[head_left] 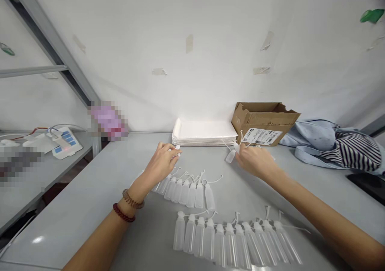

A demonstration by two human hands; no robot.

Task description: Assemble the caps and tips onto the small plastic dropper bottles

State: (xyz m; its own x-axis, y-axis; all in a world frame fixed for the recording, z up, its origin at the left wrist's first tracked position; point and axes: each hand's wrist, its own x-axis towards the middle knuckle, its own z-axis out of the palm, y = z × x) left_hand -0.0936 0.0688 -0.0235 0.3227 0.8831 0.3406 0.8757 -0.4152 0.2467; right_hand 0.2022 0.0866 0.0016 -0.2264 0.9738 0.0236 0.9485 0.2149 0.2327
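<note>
My left hand [161,162] is over the grey table, its fingers pinched on a small white cap [178,147]. Farther right, my right hand [255,159] is closed on small translucent plastic bottles; one bottle [230,156] pokes out left of the fingers, with thin white straps sticking up. How many it grips is hidden. Below my hands lies a short row of clear squeeze bottles [191,195] with strapped white tops. Nearer to me, a longer row of similar bottles [209,241] lies side by side, tops pointing away.
Against the wall sits a stack of white padded envelopes [204,130]. An open cardboard box [261,120] with a label stands right of it. Light blue fabric with a striped lining [349,146] lies at the far right. A power strip [66,142] rests on the left side table.
</note>
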